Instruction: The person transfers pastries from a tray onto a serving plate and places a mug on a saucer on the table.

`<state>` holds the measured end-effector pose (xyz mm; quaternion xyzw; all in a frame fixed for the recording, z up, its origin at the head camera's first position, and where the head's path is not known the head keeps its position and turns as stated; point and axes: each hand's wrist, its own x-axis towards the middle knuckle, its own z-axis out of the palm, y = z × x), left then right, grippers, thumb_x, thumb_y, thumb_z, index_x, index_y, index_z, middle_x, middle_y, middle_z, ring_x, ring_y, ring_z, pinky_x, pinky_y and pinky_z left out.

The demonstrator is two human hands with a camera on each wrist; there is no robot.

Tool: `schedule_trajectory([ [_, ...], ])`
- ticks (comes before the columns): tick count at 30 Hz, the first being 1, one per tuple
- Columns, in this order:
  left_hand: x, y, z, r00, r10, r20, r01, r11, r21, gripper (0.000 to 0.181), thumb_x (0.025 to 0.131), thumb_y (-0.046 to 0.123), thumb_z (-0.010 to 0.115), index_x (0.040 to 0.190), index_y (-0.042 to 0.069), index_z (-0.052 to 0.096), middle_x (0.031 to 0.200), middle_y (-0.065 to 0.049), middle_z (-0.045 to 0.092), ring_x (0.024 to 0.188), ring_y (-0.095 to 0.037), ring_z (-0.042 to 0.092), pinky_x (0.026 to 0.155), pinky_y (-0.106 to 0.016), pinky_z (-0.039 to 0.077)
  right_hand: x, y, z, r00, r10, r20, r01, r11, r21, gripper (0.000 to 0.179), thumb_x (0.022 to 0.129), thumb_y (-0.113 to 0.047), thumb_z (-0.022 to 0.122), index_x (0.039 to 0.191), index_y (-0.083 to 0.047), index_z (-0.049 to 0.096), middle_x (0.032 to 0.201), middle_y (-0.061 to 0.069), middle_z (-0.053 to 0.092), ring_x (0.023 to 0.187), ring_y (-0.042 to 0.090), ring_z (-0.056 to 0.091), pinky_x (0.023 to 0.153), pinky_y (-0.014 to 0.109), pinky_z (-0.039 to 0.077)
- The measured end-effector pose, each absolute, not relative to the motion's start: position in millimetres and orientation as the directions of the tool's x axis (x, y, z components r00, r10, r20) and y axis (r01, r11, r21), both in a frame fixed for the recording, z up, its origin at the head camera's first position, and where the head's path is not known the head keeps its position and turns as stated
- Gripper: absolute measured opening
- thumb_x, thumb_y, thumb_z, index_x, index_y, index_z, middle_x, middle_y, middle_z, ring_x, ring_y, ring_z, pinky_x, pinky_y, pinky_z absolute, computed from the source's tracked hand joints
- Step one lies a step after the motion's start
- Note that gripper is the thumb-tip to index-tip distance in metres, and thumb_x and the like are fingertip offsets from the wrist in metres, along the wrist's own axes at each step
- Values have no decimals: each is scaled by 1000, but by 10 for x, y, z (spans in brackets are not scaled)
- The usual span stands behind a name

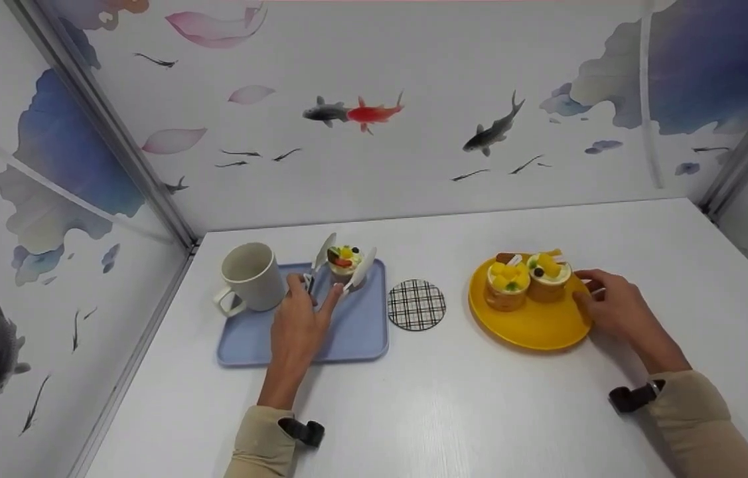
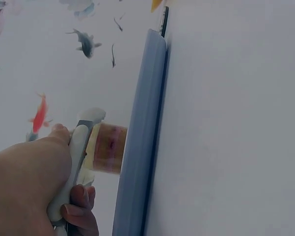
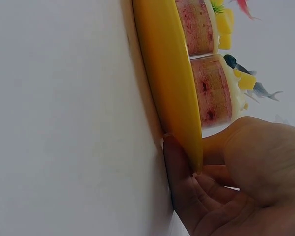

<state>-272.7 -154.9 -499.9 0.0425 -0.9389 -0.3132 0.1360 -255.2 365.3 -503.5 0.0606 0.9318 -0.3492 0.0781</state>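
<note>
My left hand (image 1: 299, 325) grips white and grey tongs (image 2: 76, 157), thumb on one arm and fingers on the other. The tongs' two white tips stand on either side of a small fruit-topped cake (image 1: 346, 257), which is on the blue tray (image 1: 354, 338). My right hand (image 1: 616, 307) pinches the right rim of a yellow plate (image 1: 536, 330); in the right wrist view the thumb lies over the rim and fingers reach under it. Two more fruit-topped cakes, one on the left (image 1: 506, 284) and one on the right (image 1: 548, 275), stand side by side on this plate.
A pale mug (image 1: 255, 275) stands on the tray's left part, its handle toward the left. Between tray and plate lies a round plaid coaster (image 1: 417, 305). Behind the white table (image 1: 453, 398) rises a wall (image 1: 413, 172) painted with fish.
</note>
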Motion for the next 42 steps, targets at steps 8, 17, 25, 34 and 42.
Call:
schedule_trajectory([
  [8, -2714, -1569, -5025, -966, -151, 209, -2, 816, 578, 72, 100, 70, 64, 133, 10, 43, 92, -8, 67, 75, -29, 66, 68, -48, 53, -2552, 3655, -5047, -979, 63, -193, 175, 746, -643, 58, 113, -22, 56, 163, 2, 38, 150, 35, 49, 127, 48, 55, 108, 57, 56],
  [17, -2717, -1591, -5066, -960, -112, 258, 54, 826, 561, 60, 104, 66, 61, 125, 12, 47, 86, -5, 68, 69, -26, 65, 63, -46, 52, -2549, 3667, -5043, -983, 50, -175, 151, 762, -630, 58, 113, -23, 56, 162, 2, 39, 150, 36, 49, 127, 48, 56, 105, 56, 57],
  [25, -2717, -1590, -5057, -964, -118, 240, 41, 821, 569, 62, 103, 68, 60, 126, 12, 46, 87, -6, 68, 71, -27, 63, 64, -45, 49, -2546, 3673, -5029, -984, 44, -174, 145, 764, -628, 59, 113, -24, 56, 162, 2, 39, 150, 36, 50, 125, 48, 57, 101, 52, 60],
  [34, -2718, -1590, -5047, -971, -114, 210, 29, 816, 578, 63, 103, 68, 62, 127, 12, 45, 84, -6, 63, 71, -25, 60, 62, -42, 45, -2545, 3676, -5030, -982, 48, -182, 155, 760, -631, 59, 113, -24, 56, 162, 2, 38, 150, 36, 49, 124, 47, 56, 98, 48, 61],
  [42, -2757, -1606, -5107, -968, -110, 227, 41, 818, 573, 63, 102, 69, 62, 123, 13, 44, 81, -4, 64, 67, -25, 60, 61, -47, 47, -2547, 3670, -5048, -984, 50, -171, 149, 756, -637, 58, 112, -22, 57, 162, 2, 40, 149, 35, 51, 125, 47, 57, 103, 53, 58],
])
